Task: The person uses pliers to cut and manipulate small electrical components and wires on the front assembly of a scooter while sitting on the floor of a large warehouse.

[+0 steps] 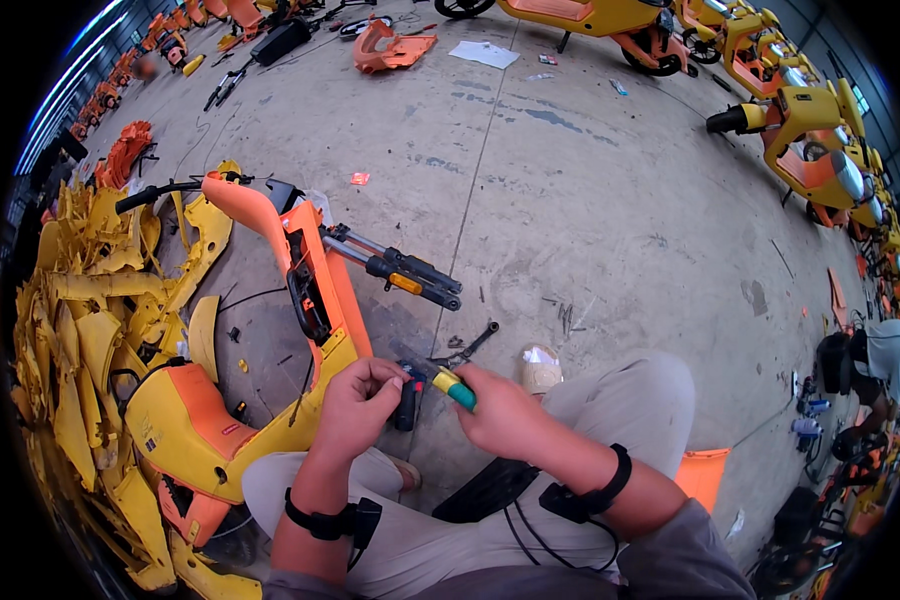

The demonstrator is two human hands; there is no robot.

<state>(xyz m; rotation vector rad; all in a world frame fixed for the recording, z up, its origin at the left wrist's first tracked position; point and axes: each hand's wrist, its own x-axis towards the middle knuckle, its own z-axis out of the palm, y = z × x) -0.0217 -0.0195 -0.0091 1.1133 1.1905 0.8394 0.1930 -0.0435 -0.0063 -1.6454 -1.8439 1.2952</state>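
Note:
My right hand [505, 410] is closed around a hand tool with a yellow and green handle [455, 388]. Its flat grey blade [415, 357] points up and left, past the fingertips of my left hand [355, 400]. That left hand is closed in a pinch beside the blade; what it grips, if anything, is too small to make out. Just below and between the hands is a black tool with red marks [407, 402], partly hidden. Left of my hands leans a stripped orange and yellow scooter body [335, 290], its fork legs [395, 270] sticking out to the right.
Broken yellow panels [80, 370] are heaped at the left. A dark metal arm [475, 343] lies ahead near my shoe [541, 372]. Farther off are an orange cover [390, 48] and yellow scooters [810, 150]. Another person [882, 360] crouches at the far right.

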